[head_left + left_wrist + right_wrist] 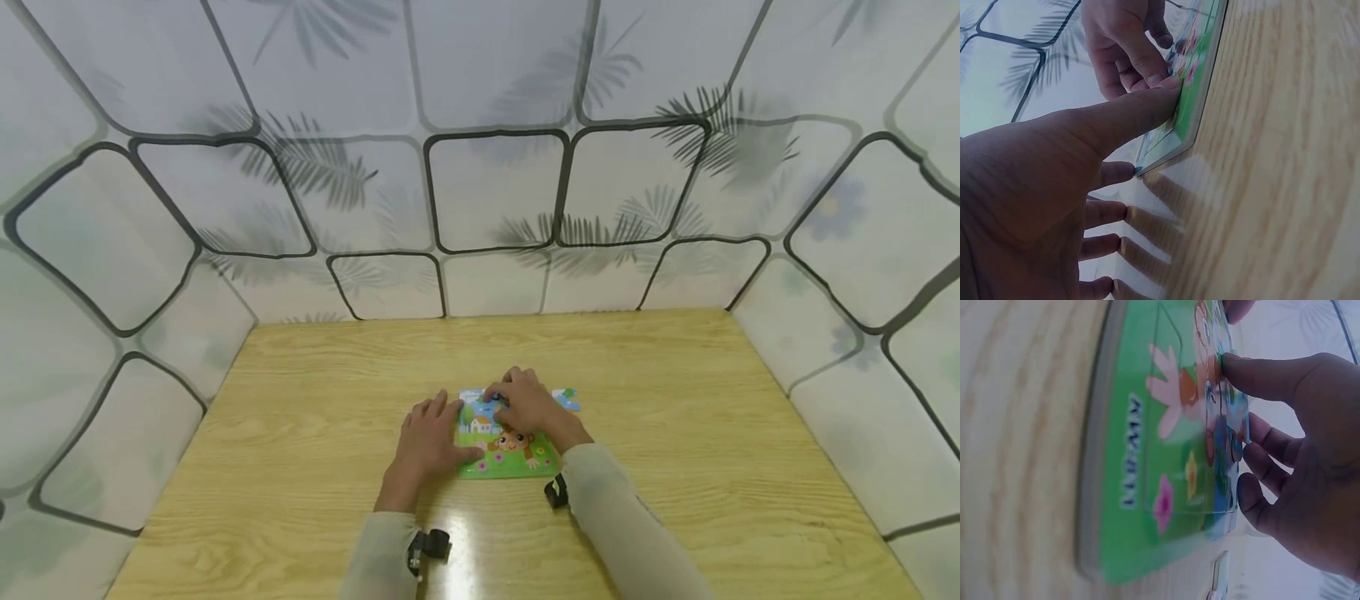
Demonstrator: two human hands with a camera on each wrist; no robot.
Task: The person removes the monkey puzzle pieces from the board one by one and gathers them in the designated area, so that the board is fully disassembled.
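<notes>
Pale sleeves (630, 517), 2 black cameras (437, 544)

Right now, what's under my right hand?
Part of the puzzle. Its printed house and monkey show beside your right hand; the picture directly beneath is covered, so I can't tell what's there.

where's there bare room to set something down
The yellow wooden table is bare left of the left hand, right of the loose blue puzzle piece, and behind the green monkey puzzle board to the leaf-printed wall. Crowded: the board, beneath the right hand and left thumb.

1 high view, 2 low close-ups.
</notes>
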